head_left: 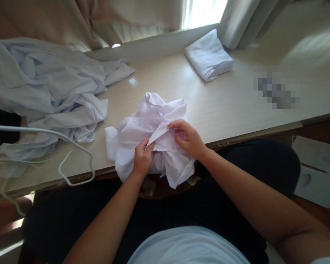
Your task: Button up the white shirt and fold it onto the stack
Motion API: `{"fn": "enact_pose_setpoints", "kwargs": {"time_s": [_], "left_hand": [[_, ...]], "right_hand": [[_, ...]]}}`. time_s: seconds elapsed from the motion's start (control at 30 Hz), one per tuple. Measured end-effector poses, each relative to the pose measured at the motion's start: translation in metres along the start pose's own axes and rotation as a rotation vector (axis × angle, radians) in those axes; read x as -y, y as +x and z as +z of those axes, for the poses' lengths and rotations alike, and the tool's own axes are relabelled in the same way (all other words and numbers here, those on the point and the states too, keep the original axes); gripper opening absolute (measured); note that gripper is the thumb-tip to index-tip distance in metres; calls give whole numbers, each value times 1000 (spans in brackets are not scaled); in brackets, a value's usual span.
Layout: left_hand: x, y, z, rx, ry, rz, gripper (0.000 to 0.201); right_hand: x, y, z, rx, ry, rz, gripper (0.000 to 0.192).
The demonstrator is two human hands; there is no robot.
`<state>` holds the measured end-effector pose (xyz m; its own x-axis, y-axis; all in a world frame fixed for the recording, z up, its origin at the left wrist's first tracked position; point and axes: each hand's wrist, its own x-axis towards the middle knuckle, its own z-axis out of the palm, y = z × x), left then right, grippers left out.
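A crumpled white garment (pixel 151 121) lies bunched at the front edge of a pale wooden table (pixel 222 106), with part of it hanging over the edge. My left hand (pixel 143 157) pinches a fold of the cloth near its lower middle. My right hand (pixel 188 139) grips another fold just to the right, fingers curled over the fabric. Both hands are close together on the same garment.
A heap of white clothes (pixel 44 84) covers the table's left side. White plastic hangers (pixel 71 161) lie at the front left. A folded white garment (pixel 209 55) sits at the back by the curtains (pixel 236 22). White boxes (pixel 316 168) lie on the floor to the right.
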<state>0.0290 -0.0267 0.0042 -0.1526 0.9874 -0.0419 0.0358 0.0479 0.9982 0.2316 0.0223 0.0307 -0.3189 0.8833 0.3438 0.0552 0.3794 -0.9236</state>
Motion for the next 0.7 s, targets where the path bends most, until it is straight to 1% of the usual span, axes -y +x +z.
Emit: {"fn": "enact_pose_setpoints", "kwargs": {"time_s": [0.1, 0.27, 0.33, 0.43, 0.5, 0.57, 0.63, 0.7], "left_hand": [[4, 5, -6, -52, -98, -45, 25], [1, 12, -11, -170, -277, -74, 34], [-1, 14, -13, -211, -323, -71, 37], [-2, 16, -16, -249, -308, -68, 41], [-1, 16, -19, -255, -272, -64, 43], [-1, 17, -23, -243, -253, -56, 44], [-2, 17, -27, -203, -254, -51, 42], [-6, 17, -31, -135, -260, -58, 40]], "right_hand": [[-5, 4, -9, -51, -150, 1, 32], [-13, 6, -16, -99, -253, 27, 34], [-13, 6, -17, -65, -295, 37, 32], [-12, 6, -18, 41, -333, 38, 27], [-10, 6, -18, 87, -335, 30, 18], [-9, 5, -17, 75, -323, 36, 10], [-9, 4, -18, 3, -291, 72, 9], [-9, 4, -19, -96, -215, 125, 12]]}}
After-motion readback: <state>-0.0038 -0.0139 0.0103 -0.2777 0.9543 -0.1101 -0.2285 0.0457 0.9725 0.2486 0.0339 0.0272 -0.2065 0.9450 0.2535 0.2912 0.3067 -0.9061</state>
